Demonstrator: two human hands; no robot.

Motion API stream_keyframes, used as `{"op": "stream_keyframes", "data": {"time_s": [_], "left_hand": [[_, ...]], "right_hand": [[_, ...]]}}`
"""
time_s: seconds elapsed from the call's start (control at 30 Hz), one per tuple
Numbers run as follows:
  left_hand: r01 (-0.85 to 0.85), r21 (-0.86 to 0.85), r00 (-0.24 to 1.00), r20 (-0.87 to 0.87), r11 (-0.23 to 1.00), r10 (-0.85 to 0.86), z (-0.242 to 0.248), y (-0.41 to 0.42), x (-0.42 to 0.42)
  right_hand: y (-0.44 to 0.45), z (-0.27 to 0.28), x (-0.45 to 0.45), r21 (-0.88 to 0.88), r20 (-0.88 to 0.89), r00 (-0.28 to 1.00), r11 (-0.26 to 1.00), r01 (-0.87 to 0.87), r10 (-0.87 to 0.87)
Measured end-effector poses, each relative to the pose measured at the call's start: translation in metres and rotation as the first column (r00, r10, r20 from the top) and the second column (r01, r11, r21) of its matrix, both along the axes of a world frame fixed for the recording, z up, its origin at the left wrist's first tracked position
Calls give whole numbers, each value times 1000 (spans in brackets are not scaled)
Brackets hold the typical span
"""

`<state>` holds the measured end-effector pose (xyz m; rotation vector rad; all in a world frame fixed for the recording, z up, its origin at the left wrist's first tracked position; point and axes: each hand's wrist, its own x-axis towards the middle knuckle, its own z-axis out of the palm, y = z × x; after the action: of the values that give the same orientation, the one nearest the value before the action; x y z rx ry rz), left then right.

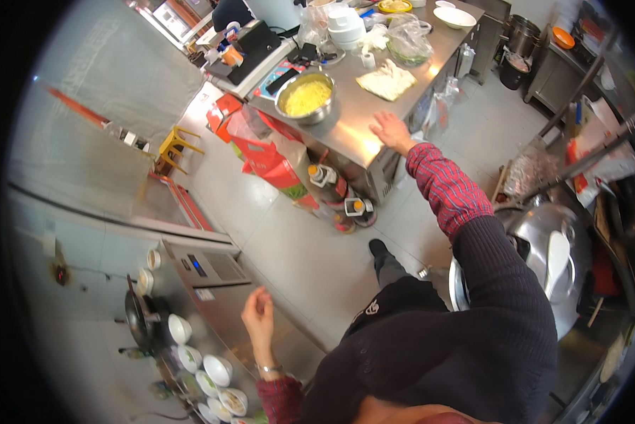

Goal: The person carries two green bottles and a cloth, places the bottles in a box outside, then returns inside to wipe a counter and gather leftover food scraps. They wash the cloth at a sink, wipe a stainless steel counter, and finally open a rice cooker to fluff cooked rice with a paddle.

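Observation:
My right hand (391,131) reaches out over the front corner of a stainless steel table (355,139), fingers spread and nothing in them. I cannot tell whether it touches the metal. Close by on the table lies a crumpled cream cloth (386,80). To the left of that hand stands a steel bowl (317,114) filled with yellow noodles (308,98). My left hand (260,312) is raised at the edge of a stainless steel counter (227,318), its fingers loosely curled with nothing seen in them. A metal bracelet or watch band circles that wrist.
Several white bowls (218,370) and a black pan (135,312) stand along the left counter. Red bags (267,161) and large bottles (325,180) crowd the floor by the table. A big metal lid (542,233) bearing a white rice paddle (557,257) is on my right.

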<state>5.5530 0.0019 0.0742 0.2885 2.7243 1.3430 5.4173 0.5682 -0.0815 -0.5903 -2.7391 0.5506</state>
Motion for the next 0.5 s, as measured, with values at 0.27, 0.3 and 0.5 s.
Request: {"op": "stream_keyframes", "data": {"time_s": [0.27, 0.3, 0.5], "left_hand": [[-30, 38, 942, 336, 999, 15, -27, 38, -91], [-26, 29, 931, 365, 999, 13, -29, 43, -99], [54, -16, 851, 524, 998, -38, -36, 63, -139]], "right_hand": [[190, -52, -149, -44, -105, 961, 967, 252, -255], [196, -53, -158, -60, -124, 953, 960, 272, -277], [101, -62, -177, 327, 81, 894, 859, 394, -441]]}}
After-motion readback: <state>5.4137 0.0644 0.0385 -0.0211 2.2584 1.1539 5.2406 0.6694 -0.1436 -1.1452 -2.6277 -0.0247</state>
